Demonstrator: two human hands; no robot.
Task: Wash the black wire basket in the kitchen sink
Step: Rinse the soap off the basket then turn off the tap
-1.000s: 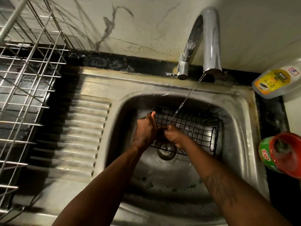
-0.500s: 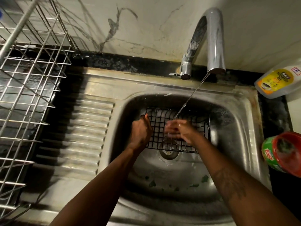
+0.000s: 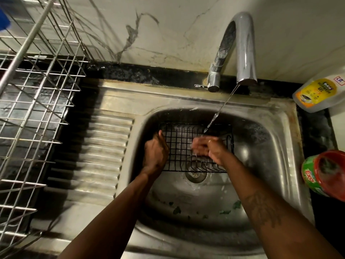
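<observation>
The black wire basket [image 3: 181, 141] sits in the steel sink [image 3: 280, 146], held above the drain. My left hand [image 3: 155, 153] grips the basket's left edge. My right hand [image 3: 207, 146] lies inside the basket on its wire floor, fingers blurred, under a thin stream of water falling from the chrome tap [image 3: 240, 51]. The stream lands on my right hand. The basket's near right corner is hidden behind my right wrist.
A silver wire dish rack [image 3: 37, 109] stands on the left beside the ribbed draining board [image 3: 104, 146]. A dish soap bottle [image 3: 317, 94] lies at the back right. A green and red tub [image 3: 324, 172] sits on the right counter. Green scraps lie in the sink's front.
The basket has turned from a slant to square with the sink. My right hand has moved from its near left edge to the inside, rubbing the wires under the water.
</observation>
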